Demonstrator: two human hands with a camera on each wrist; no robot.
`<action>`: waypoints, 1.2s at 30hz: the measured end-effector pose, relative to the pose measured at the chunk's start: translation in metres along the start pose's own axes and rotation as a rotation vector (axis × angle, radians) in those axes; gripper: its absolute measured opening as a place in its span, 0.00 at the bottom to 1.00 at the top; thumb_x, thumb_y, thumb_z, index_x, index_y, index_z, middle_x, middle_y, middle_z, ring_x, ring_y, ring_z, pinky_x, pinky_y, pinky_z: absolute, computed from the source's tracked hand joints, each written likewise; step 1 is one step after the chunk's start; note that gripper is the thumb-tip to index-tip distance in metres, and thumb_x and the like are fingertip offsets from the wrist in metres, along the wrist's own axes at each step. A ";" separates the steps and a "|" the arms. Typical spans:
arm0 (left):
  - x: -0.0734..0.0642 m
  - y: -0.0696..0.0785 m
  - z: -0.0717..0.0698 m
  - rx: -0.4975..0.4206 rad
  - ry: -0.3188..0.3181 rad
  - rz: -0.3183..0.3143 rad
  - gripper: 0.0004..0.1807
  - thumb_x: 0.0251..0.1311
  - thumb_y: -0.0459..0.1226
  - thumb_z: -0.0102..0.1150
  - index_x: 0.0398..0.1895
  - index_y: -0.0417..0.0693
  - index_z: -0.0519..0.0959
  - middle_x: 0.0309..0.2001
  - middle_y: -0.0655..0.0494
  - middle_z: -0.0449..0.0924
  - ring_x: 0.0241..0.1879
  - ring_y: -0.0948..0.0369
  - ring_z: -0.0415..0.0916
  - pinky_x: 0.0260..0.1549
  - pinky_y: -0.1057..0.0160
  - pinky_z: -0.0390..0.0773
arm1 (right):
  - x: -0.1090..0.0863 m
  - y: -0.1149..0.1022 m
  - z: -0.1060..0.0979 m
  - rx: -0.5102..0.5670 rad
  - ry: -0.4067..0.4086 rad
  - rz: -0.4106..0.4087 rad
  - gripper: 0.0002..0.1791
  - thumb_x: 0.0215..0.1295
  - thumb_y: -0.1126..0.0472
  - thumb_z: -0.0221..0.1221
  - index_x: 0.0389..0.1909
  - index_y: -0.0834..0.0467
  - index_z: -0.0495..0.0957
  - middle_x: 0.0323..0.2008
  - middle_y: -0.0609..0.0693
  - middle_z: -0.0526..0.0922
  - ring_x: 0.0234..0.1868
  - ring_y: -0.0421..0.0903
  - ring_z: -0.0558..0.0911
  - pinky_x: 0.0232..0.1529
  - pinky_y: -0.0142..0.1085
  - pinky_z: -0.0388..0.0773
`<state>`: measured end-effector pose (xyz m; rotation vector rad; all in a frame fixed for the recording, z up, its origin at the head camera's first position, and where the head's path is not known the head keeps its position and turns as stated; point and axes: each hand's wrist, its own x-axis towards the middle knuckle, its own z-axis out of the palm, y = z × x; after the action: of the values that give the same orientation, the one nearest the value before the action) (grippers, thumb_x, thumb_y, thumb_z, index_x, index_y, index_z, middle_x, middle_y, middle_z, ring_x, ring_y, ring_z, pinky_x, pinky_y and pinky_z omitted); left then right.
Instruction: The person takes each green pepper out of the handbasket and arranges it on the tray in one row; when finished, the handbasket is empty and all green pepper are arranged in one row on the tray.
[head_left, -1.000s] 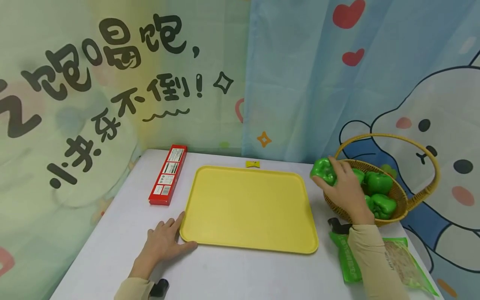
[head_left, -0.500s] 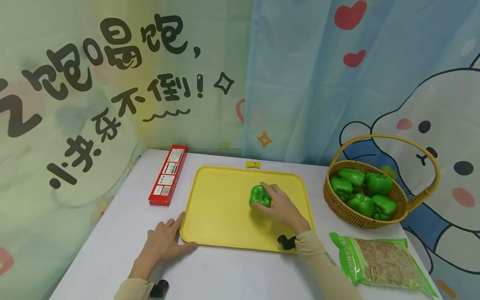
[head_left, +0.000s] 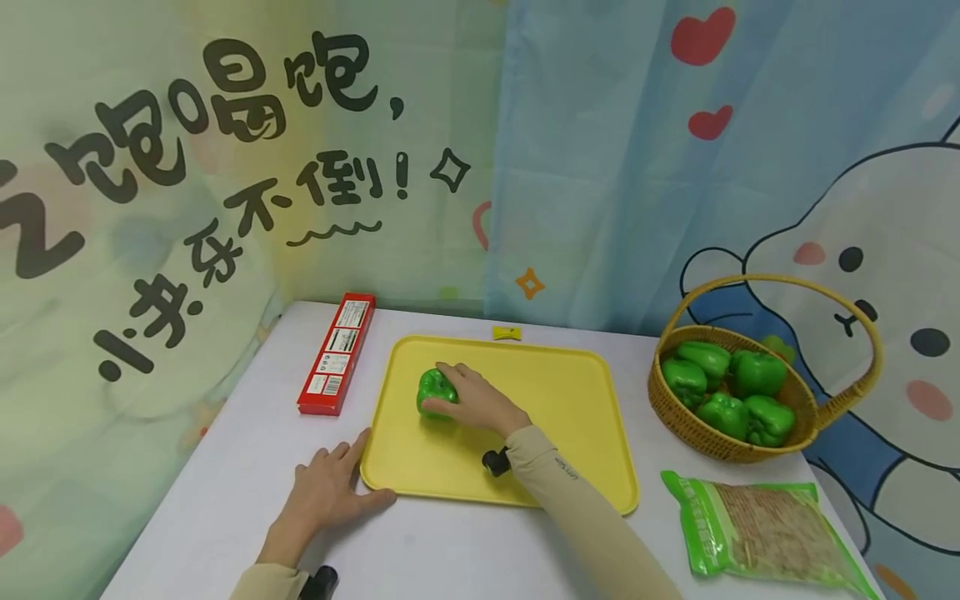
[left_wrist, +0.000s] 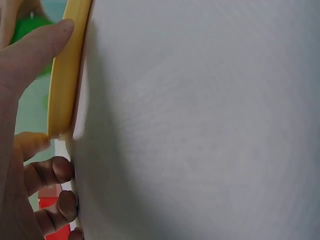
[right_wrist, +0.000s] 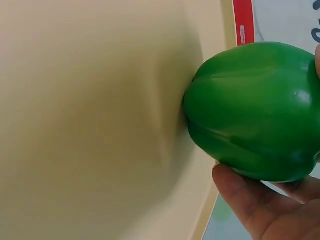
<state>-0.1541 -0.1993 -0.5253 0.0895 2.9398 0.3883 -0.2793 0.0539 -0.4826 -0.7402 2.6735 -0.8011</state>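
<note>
My right hand (head_left: 480, 402) grips a green bell pepper (head_left: 436, 393) over the left part of a yellow tray (head_left: 555, 417). In the right wrist view the pepper (right_wrist: 255, 110) sits between thumb and fingers, close to the tray surface; whether it touches is hard to tell. At the tray's front left corner lies my left hand (head_left: 322, 492), fingers spread, its thumb and forefinger touching the rim. The left wrist view shows that thumb (left_wrist: 42, 47) against the yellow rim (left_wrist: 67, 85). Several more green bell peppers (head_left: 757, 372) fill a wicker basket (head_left: 693, 429) on the right.
A long red box (head_left: 337, 354) lies left of the tray. Behind the tray is a small yellow packet (head_left: 506, 333). A green and clear plastic bag (head_left: 772, 529) of brown contents lies in front of the basket, whose tall handle (head_left: 862, 392) arches over it.
My right hand has carried the pepper left from the basket to over the tray's left part. My left hand has stayed at the tray corner.
</note>
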 end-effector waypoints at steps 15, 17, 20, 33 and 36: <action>-0.003 0.001 0.006 -0.015 -0.001 -0.015 0.62 0.40 0.76 0.62 0.77 0.55 0.61 0.60 0.45 0.78 0.54 0.44 0.74 0.51 0.29 0.71 | 0.044 -0.041 0.026 -0.059 -0.067 -0.006 0.48 0.66 0.28 0.52 0.80 0.47 0.52 0.73 0.57 0.65 0.70 0.53 0.72 0.69 0.51 0.71; -0.003 0.001 0.006 -0.016 -0.002 -0.021 0.61 0.41 0.76 0.62 0.77 0.55 0.61 0.61 0.45 0.78 0.55 0.43 0.74 0.51 0.28 0.71 | 0.047 -0.042 0.028 -0.056 -0.068 -0.014 0.48 0.66 0.27 0.52 0.79 0.47 0.53 0.73 0.58 0.65 0.69 0.53 0.73 0.68 0.51 0.72; -0.002 0.001 0.007 -0.018 -0.002 -0.026 0.61 0.41 0.76 0.62 0.78 0.56 0.60 0.62 0.45 0.77 0.57 0.43 0.74 0.52 0.28 0.70 | 0.050 -0.043 0.032 -0.054 -0.065 -0.019 0.48 0.65 0.26 0.52 0.80 0.46 0.52 0.72 0.58 0.66 0.67 0.53 0.74 0.66 0.51 0.73; 0.000 0.000 0.003 -0.021 0.013 -0.008 0.61 0.42 0.75 0.63 0.78 0.56 0.60 0.62 0.45 0.77 0.55 0.45 0.73 0.52 0.28 0.70 | 0.038 -0.037 0.017 0.032 -0.010 0.006 0.53 0.62 0.21 0.48 0.81 0.41 0.43 0.76 0.55 0.60 0.74 0.54 0.68 0.71 0.53 0.67; 0.000 0.000 0.002 -0.020 0.010 -0.011 0.61 0.42 0.75 0.63 0.78 0.56 0.60 0.62 0.46 0.77 0.54 0.46 0.73 0.53 0.29 0.70 | 0.023 -0.029 0.000 0.021 0.001 0.012 0.53 0.63 0.21 0.47 0.81 0.44 0.43 0.79 0.56 0.56 0.77 0.56 0.63 0.73 0.56 0.64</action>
<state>-0.1534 -0.1987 -0.5269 0.0685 2.9441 0.4170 -0.2873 0.0211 -0.4680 -0.7185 2.6637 -0.8253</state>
